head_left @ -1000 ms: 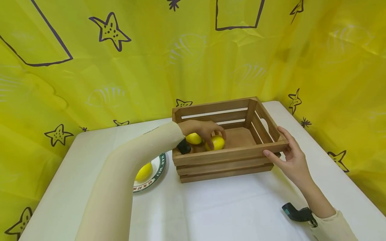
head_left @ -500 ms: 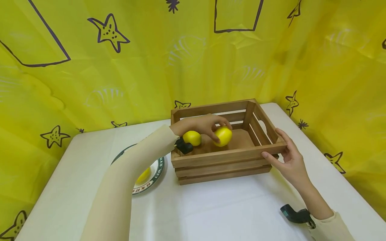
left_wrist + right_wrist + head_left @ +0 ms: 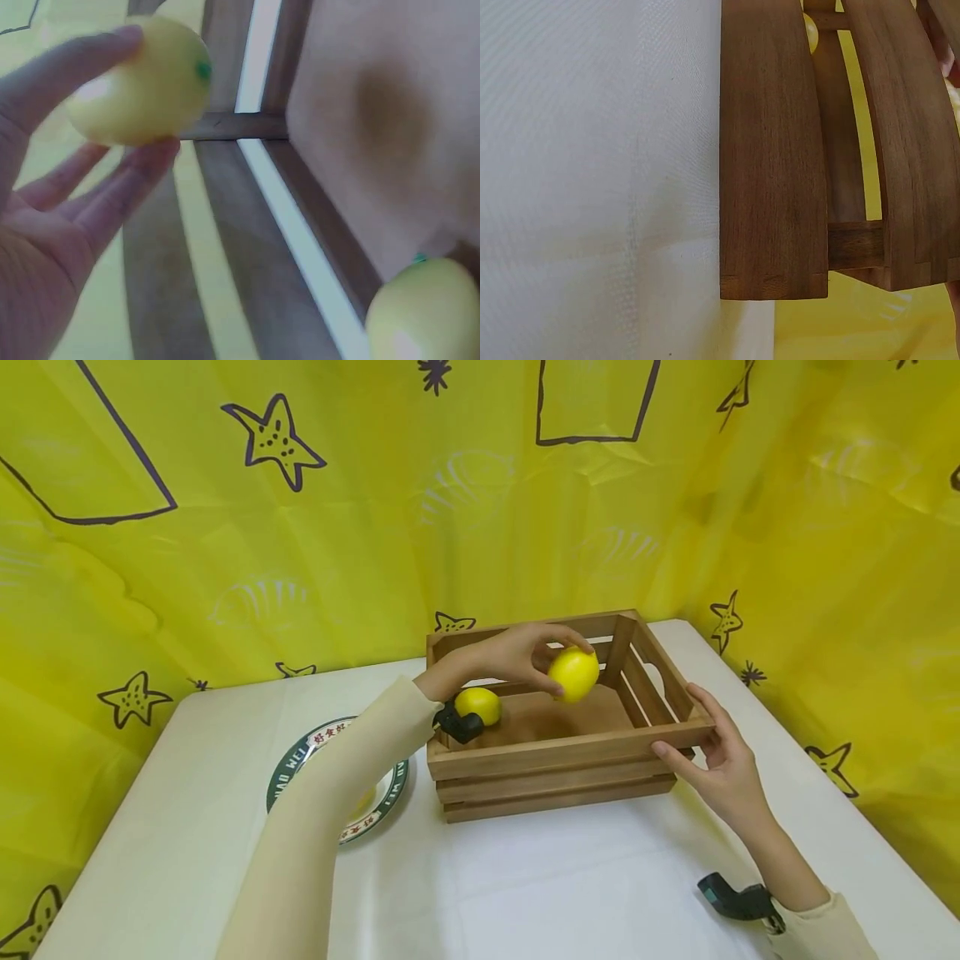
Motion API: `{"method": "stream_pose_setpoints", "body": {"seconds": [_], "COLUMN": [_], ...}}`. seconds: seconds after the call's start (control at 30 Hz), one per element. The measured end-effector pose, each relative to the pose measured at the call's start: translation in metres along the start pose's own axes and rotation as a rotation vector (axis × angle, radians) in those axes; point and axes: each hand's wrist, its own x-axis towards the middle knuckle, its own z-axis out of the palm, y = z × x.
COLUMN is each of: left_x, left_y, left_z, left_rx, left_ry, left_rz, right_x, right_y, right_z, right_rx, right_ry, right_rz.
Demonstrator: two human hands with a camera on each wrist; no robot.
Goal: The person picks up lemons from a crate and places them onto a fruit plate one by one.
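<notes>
My left hand (image 3: 513,653) pinches a yellow lemon (image 3: 574,675) between thumb and fingers, raised over the inside of a slatted wooden crate (image 3: 555,768). In the left wrist view the held lemon (image 3: 146,82) shows a green stem spot, and its shadow falls on the crate floor (image 3: 330,150). A second lemon (image 3: 480,704) lies at the crate's left end, beside the wrist camera. My right hand (image 3: 726,764) grips the crate's front right corner, thumb on the front slat and fingers over the end rail. The right wrist view shows mostly crate slats (image 3: 772,165).
Left of the crate, a green-rimmed plate (image 3: 281,777) with lettering sits partly behind my left sleeve (image 3: 322,827); a sliver of yellow shows on it. A white cloth (image 3: 525,893) covers the table. Yellow patterned sheeting (image 3: 360,568) hangs behind and at the sides.
My left hand has picked a lemon up off the crate floor and moved it up and to the right. My right hand has kept its grip on the crate corner.
</notes>
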Motion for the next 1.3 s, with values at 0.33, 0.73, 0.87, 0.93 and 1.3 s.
{"method": "stream_pose_setpoints", "body": {"seconds": [0.33,0.73,0.87,0.93,1.3], "left_x": [-0.008,-0.029,-0.039,-0.045,-0.087], "left_y": [0.017,0.046,0.053,0.055,0.063], "left_z": [-0.006,-0.015,-0.018,-0.019,-0.027], "left_rx": [-0.056,-0.073,-0.046,-0.029,-0.007], "left_ry": [0.044,0.128,0.147,0.156,0.241], "left_rz": [0.083,0.035,0.029,0.053,0.148], "right_x": [0.001,0.003,0.004,0.004,0.002], "right_y": [-0.002,-0.004,-0.004,-0.004,-0.003], "right_z": [0.001,0.002,0.001,0.001,0.004], "right_rx": [-0.090,-0.056,-0.033,-0.031,-0.030], "right_ry": [-0.004,-0.005,-0.004,-0.005,0.000], "right_rz": [0.010,0.006,0.008,0.010,0.055]}}
